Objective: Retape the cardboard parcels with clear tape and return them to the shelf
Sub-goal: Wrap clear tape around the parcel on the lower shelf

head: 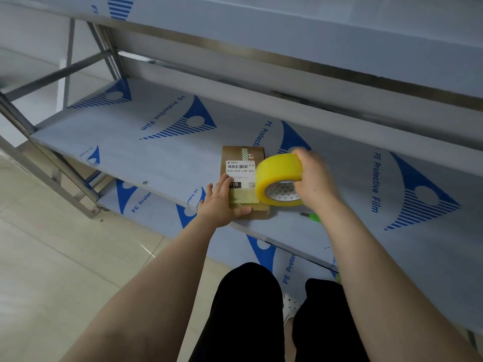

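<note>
A flat cardboard parcel (236, 155) with a white barcode label lies on the middle shelf (162, 152) near its front edge. My left hand (222, 202) rests on the parcel's near left corner, fingers straight, thumb along the front edge. My right hand (311, 176) grips a yellowish roll of clear tape (277, 171) held on edge over the parcel's right side. A strip of tape runs from the roll across the parcel's near end.
The metal rack's shelves carry blue-and-white protective film; an upper shelf (313, 30) overhangs and a lower shelf (146, 202) sits below. A green-handled tool (312, 216) lies on the middle shelf just right of the parcel. Beige tiled floor (52, 257) spreads to the left.
</note>
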